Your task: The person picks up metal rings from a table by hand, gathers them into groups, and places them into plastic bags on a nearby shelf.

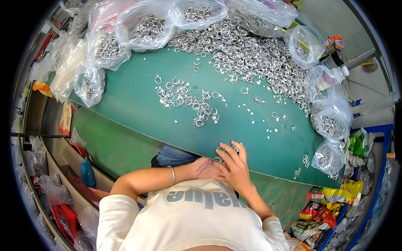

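At the table's near edge my right hand [236, 168] bends its fingers over a small cluster of silver rings [229, 149]. My left hand [206, 168] lies palm up right beside it, a metal bangle [172, 175] on its wrist. The left fingers are hidden behind the right hand. Farther in on the green tabletop [138, 104] is a loose group of silver rings [178, 94]. A large heap of similar rings [251, 54] spreads along the far side and down the right. Single rings and small pale flakes [247, 109] are scattered between.
Clear plastic bags of rings [148, 31] line the far and left edges, and more bags [328, 125] stand along the right. A white-capped bottle [333, 77] is at the right edge. Shelving with bags [63, 180] is at left; colourful packets [322, 209] lie at lower right.
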